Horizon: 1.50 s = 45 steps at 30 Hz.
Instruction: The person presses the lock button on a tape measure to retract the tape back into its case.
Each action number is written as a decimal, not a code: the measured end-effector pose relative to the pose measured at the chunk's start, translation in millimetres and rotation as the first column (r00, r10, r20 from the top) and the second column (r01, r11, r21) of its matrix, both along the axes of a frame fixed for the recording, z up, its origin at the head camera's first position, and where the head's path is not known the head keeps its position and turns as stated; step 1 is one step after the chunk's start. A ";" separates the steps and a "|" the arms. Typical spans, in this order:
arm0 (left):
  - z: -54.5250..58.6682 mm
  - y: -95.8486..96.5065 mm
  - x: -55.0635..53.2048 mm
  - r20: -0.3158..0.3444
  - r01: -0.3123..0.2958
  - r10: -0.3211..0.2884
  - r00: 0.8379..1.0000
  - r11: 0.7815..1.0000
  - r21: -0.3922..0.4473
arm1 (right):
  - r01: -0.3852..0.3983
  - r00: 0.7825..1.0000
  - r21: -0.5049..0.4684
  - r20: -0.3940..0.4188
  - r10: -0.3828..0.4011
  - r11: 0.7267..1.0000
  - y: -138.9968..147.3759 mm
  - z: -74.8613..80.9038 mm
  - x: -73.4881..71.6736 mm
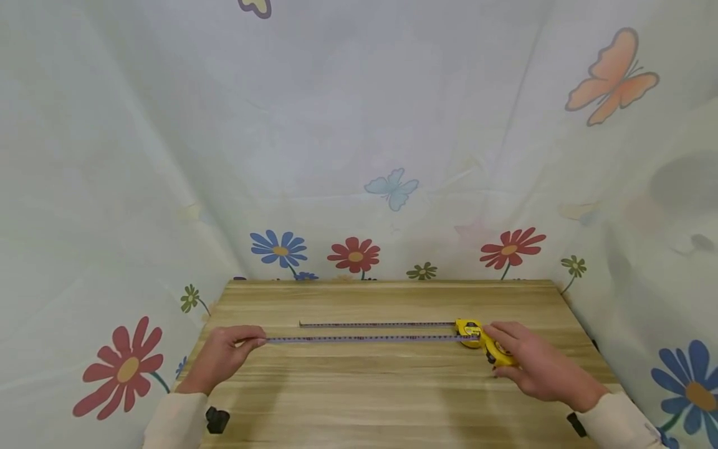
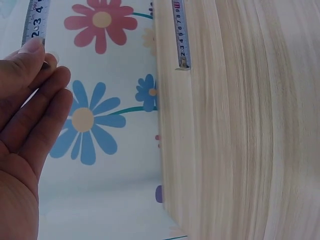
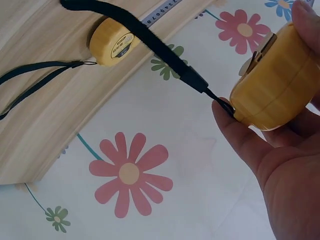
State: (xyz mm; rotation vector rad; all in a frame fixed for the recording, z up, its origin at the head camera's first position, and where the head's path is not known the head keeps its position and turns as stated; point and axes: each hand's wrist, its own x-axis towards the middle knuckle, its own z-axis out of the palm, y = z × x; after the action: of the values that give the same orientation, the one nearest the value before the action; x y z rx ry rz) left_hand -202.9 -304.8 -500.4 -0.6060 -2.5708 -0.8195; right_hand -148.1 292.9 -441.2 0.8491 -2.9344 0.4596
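My right hand (image 1: 535, 365) grips a yellow tape measure (image 3: 277, 80), its black wrist strap (image 3: 150, 42) hanging from the case. From that case a blade (image 1: 359, 339) runs out straight to the left. My left hand (image 1: 227, 352) pinches the blade's end between thumb and fingertips, seen close up in the left wrist view, where the hook is partly covered by the fingers. Behind the held one, a second yellow tape measure (image 1: 467, 325) lies on the wooden table. Its own blade (image 1: 376, 324) is pulled out to the left, roughly parallel to the held blade.
The wooden table (image 1: 348, 393) ends at a back edge against a white cloth printed with flowers and butterflies. More of this cloth rises at both sides. The lying tape measure's black strap (image 3: 40, 67) trails over the tabletop.
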 end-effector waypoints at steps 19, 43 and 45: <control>7.5 3.2 -3.4 -0.032 -0.011 0.011 0.999 1.000 0.001 | 0.049 0.997 -0.024 0.059 -0.047 0.999 1.4 6.7 -6.9; 9.8 5.1 0.5 -0.033 -0.005 0.005 0.999 1.000 0.007 | 0.026 0.998 -0.009 0.063 -0.025 1.000 -1.4 5.5 -8.9; 9.8 5.0 0.9 -0.040 -0.006 0.007 0.999 1.000 0.005 | 0.021 0.998 -0.007 0.058 -0.020 1.000 -2.2 6.2 -9.7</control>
State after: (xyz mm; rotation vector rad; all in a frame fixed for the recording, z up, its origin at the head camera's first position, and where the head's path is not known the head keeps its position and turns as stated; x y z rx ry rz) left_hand -202.0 -299.8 -490.7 -0.6063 -2.5324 -0.8026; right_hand -157.7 290.6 -435.0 0.8175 -2.9885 0.5019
